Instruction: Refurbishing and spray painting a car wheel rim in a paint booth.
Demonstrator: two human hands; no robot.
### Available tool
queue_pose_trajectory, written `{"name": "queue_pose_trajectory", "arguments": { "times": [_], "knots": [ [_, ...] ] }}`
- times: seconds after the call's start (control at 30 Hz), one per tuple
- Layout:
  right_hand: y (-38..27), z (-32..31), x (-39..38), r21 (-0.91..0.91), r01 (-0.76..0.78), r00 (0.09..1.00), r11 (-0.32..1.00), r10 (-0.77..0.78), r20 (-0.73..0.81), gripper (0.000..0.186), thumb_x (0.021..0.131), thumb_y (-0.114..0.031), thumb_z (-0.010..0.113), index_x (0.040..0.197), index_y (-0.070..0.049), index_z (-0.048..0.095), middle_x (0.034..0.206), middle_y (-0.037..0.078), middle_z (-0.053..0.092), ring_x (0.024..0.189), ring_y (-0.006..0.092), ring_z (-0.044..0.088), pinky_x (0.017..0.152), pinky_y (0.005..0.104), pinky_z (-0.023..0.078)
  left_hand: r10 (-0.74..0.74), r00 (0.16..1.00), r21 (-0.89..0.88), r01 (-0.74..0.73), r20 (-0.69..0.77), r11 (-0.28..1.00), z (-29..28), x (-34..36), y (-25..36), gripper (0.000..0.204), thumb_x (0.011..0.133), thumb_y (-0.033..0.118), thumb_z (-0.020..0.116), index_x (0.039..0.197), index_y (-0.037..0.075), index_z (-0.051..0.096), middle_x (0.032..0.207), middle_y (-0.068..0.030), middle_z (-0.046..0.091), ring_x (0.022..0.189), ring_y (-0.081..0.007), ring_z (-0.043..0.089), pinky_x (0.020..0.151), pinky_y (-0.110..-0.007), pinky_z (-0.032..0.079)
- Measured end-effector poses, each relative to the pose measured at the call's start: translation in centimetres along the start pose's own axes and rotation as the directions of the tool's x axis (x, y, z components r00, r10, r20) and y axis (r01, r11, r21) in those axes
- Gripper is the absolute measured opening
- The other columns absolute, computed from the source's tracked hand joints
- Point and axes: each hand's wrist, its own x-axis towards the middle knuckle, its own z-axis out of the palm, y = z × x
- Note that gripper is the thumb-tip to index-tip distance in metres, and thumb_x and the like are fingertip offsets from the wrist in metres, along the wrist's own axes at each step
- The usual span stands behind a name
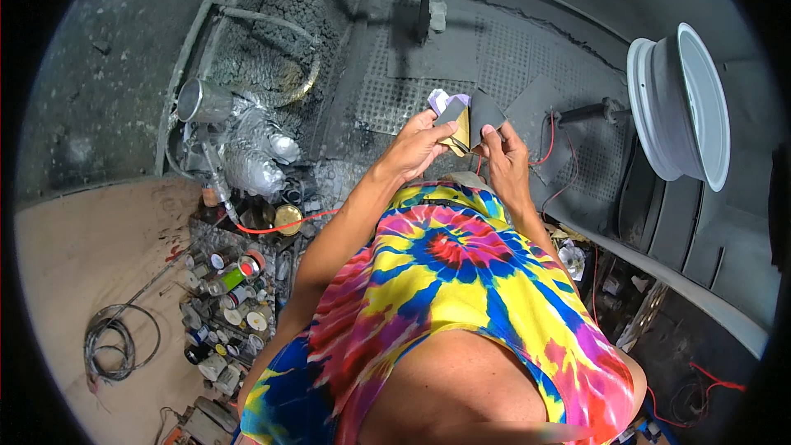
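Held in front of my body, my left hand [424, 144] grips a small stack of sheets: a yellow-tan piece [459, 119], a dark grey piece and pale lilac paper [439, 100] at the top. My right hand [503, 148] pinches a dark grey sheet [484, 107], apparently sandpaper, beside the stack. A dark narrow item between my hands is too small to make out. A pale silver wheel rim [700, 107] is mounted on a dark stand [585, 113] to the right.
A grey perforated booth floor [395, 74] lies ahead, with a metal stand [434, 0] at top. A spray gun [210, 156] with metal cup, foil-wrapped items [247, 169] and a red hose [288, 222] are left. Several cans [235, 313] and a coiled cable [115, 342] are lower left.
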Motion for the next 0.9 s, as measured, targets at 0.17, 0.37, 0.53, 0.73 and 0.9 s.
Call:
{"name": "queue_pose_trajectory", "arguments": {
  "times": [0.17, 0.37, 0.53, 0.73, 0.9],
  "knots": [
    [1.2, 0.0, 0.3, 0.306, -0.172, 0.982, 0.936, 0.187, -0.019, 0.021, 0.104, -0.019, 0.056, 0.111, 0.0, 0.061, 0.091, 0.001, 0.059, 0.084, 0.0082, 0.061, 0.079, 0.0297, 0.059, 0.029, 0.996, -0.072, -0.035, -0.084, 0.997, -0.4, 0.5, -0.4, 0.037, 0.102, 0.007, 0.055, 0.137, -0.003, 0.047, 0.129, -0.0142, 0.061, 0.118, -0.0229, 0.063, 0.102, -0.04, 0.051],
    [-1.0, 1.2, 0.5, 0.361, -0.169, 0.978, 0.917, 0.201, -0.054, 0.02, 0.099, -0.016, 0.065, 0.111, -0.001, 0.06, 0.101, 0.004, 0.063, 0.086, 0.0094, 0.062, 0.077, 0.0283, 0.058, 0.055, 0.983, -0.095, -0.072, -0.173, 0.993, 0.2, 0.3, -0.3, 0.031, 0.103, 0.008, 0.053, 0.133, 0.0, 0.053, 0.125, -0.0121, 0.065, 0.113, -0.0201, 0.065, 0.096, -0.039, 0.052],
    [-2.6, 1.7, 1.2, -0.068, -0.164, 0.986, 0.984, 0.164, -0.004, 0.046, 0.08, -0.026, 0.088, 0.103, -0.001, 0.057, 0.101, 0.01, 0.063, 0.088, 0.0155, 0.065, 0.07, 0.0264, 0.054, 0.067, 0.995, -0.096, -0.074, -0.078, 0.993, -0.1, 0.4, -0.8, 0.033, 0.109, 0.024, 0.048, 0.128, -0.001, 0.057, 0.121, -0.0122, 0.066, 0.11, -0.019, 0.065, 0.095, -0.039, 0.053],
    [-0.7, 1.8, 2.2, 0.158, -0.118, 0.991, 0.98, 0.127, -0.052, 0.054, 0.073, -0.02, 0.094, 0.102, -0.004, 0.051, 0.094, 0.008, 0.063, 0.088, 0.0172, 0.066, 0.069, 0.0296, 0.057, 0.072, 0.996, -0.198, -0.082, -0.06, 0.977, 1.1, 0.1, -0.2, 0.037, 0.11, 0.026, 0.046, 0.129, -0.005, 0.055, 0.123, -0.0143, 0.065, 0.111, -0.0209, 0.065, 0.097, -0.041, 0.053],
    [0.3, 1.1, 2.9, 0.181, -0.156, 0.983, 0.971, 0.17, -0.066, 0.055, 0.071, -0.018, 0.095, 0.102, -0.005, 0.051, 0.094, 0.008, 0.064, 0.087, 0.0178, 0.067, 0.071, 0.0295, 0.058, 0.049, 0.989, -0.111, -0.065, -0.141, 0.992, 0.0, 0.2, 0.0, 0.034, 0.108, 0.021, 0.05, 0.128, -0.007, 0.054, 0.124, -0.017, 0.064, 0.114, -0.0229, 0.064, 0.101, -0.043, 0.053]
  ]
}}
